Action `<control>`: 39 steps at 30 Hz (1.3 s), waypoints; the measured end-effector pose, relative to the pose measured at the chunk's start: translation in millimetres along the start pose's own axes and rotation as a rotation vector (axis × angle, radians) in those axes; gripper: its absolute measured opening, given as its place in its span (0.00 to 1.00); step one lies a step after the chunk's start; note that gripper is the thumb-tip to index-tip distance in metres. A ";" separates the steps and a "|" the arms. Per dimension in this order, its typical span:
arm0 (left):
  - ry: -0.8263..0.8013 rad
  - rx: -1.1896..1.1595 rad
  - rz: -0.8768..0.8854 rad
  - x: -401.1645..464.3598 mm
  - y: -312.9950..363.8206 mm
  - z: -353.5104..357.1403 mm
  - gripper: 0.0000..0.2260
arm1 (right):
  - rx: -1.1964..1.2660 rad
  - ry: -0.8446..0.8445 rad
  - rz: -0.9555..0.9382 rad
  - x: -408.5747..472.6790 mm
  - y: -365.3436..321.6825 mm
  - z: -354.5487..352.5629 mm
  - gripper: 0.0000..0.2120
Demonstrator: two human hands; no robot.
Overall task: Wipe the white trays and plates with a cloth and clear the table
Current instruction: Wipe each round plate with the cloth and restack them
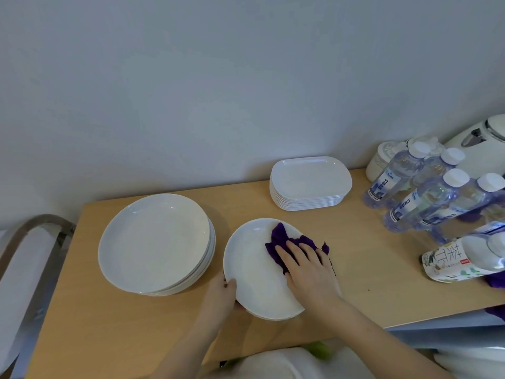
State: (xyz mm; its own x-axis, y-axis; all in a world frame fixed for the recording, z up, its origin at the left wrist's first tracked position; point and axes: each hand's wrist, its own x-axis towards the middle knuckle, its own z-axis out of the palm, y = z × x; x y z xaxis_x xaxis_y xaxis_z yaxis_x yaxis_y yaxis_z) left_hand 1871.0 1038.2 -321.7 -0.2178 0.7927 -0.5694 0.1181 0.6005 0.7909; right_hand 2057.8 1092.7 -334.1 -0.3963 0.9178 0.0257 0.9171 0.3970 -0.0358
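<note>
Head view: our left hand (222, 292) grips the plate (254, 277) near the table's front edge; our right hand (306, 266), fingers flat, presses the purple cloth (281, 236); we should sweep rim to rim, keeping the plate steadied.

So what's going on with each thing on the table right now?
Single plate: tilted, gripped at its left rim, being wiped.
Purple cloth: crumpled, pressed on the plate.
Left hand: grips the plate's rim.
Right hand: fingers flat on the cloth.
Round plates: stacked, untouched.
Trays: stacked by the wall.
Water bottles: upright, capped.
Tea bottle: lying on its side.
</note>
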 end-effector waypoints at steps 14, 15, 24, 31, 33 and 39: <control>-0.008 0.647 -0.003 15.6 -13.4 -7.9 0.10 | 0.069 -0.157 0.035 -2.5 -5.4 9.8 0.29; -0.025 0.638 0.003 14.9 -15.9 -8.2 0.09 | 0.076 -0.175 0.031 0.0 -4.6 10.2 0.28; -0.094 0.554 0.060 12.8 -19.3 -20.3 0.08 | 0.079 -0.147 0.144 9.5 -15.3 18.8 0.29; -0.104 0.555 0.053 11.7 -14.5 -20.6 0.04 | 0.219 -0.117 0.197 28.4 -43.4 28.0 0.29; -0.121 0.532 0.040 12.3 -12.3 -20.2 0.04 | 0.272 -0.133 0.129 34.1 -51.7 28.5 0.29; -0.153 0.464 0.057 10.2 -11.2 -18.3 0.05 | 0.384 -0.141 -0.125 27.4 -57.3 24.6 0.26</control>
State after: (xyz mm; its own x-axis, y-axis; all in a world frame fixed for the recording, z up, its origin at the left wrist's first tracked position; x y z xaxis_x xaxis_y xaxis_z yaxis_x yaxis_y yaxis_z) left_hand 1849.6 1037.6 -332.3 -0.0581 0.8112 -0.5819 0.5527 0.5115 0.6579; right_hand 1993.4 1095.3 -355.8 -0.5294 0.8443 -0.0826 0.7899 0.4552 -0.4109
